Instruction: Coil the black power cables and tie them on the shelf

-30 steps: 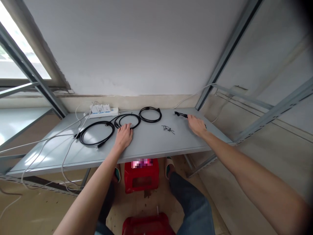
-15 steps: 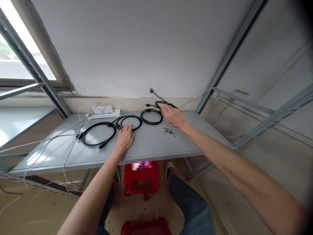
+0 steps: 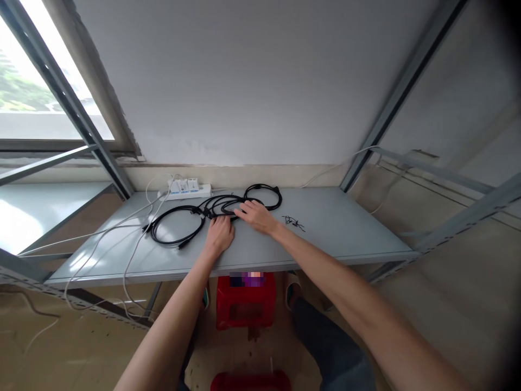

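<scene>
Three coils of black cable lie in a row on the grey metal shelf. My left hand [image 3: 220, 234] rests palm-down at the near edge of the middle coil [image 3: 217, 200], fingertips touching the cable. Just to its right, my right hand [image 3: 257, 217] has its fingers closed on black cable lying over that middle coil; part of the grip is hidden. The left coil [image 3: 177, 241] has its plug ends showing. The right coil [image 3: 279, 196] lies behind my right hand. Thin black twist ties [image 3: 293, 222] lie loose to the right.
A white power strip [image 3: 195, 191] with plugged-in adapters stands against the wall. White cords [image 3: 126, 260] run across the shelf's left side and over its front edge. Metal uprights [image 3: 366, 146] frame the shelf [image 3: 345, 233]. Below is a red plastic stool [image 3: 244, 312].
My right hand has come down and to the left, bringing the raised bundle of black cable onto the middle coil. My left hand stays beside that coil. The view has shifted slightly.
</scene>
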The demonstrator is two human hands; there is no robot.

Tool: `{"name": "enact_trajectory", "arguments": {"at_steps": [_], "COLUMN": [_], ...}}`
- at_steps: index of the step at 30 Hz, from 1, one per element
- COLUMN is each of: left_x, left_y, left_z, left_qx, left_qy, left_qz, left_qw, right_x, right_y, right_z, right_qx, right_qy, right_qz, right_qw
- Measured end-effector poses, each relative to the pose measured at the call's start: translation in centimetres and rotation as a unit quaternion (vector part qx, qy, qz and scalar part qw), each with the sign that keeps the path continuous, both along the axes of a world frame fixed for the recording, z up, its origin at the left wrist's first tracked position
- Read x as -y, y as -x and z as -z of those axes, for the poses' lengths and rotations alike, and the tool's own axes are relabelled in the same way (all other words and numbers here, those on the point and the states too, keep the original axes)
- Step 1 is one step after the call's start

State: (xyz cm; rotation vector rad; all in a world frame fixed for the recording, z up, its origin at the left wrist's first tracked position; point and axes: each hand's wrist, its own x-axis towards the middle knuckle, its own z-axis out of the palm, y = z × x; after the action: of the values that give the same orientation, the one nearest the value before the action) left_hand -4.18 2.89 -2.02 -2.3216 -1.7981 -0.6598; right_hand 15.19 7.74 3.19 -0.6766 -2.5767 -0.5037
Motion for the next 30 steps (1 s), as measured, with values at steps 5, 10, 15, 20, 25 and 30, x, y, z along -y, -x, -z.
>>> {"name": "enact_trajectory", "arguments": {"at_steps": [5,10,15,20,25,30], "left_x": [-0.2,0.6,2.1,2.8,2.1,0.8], "left_y": [0.1,0.0,0.1,-0.2,-1.0,-1.6], "left_z": [0.0,-0.9,-2.1,-2.5,-2.3,-1.6], "left_qx": [0.003,0.005,0.002,0.012,0.034,-0.015], "left_qy": [-0.002,-0.013,-0.041,-0.042,-0.056,-0.015], "left_qz": [0.009,0.02,0.049,0.083,0.117,0.143], "left_qw": [1.0,1.0,0.998,0.996,0.991,0.99], "right_x": [0.8,2.4,2.9,2.6,3.1,3.6], "right_y": [-1.6,-2.0,-2.6,-2.3,-1.7,-1.3], "right_z": [3.2,4.1,4.7,5.0,4.7,4.4], "right_qx": [-0.144,-0.344,-0.443,-0.383,-0.3,-0.268], "right_qy": [0.084,0.146,0.211,0.225,0.217,0.201], "right_qz": [0.082,0.152,0.189,0.201,0.21,0.152], "right_qw": [0.983,0.915,0.851,0.873,0.905,0.93]}}
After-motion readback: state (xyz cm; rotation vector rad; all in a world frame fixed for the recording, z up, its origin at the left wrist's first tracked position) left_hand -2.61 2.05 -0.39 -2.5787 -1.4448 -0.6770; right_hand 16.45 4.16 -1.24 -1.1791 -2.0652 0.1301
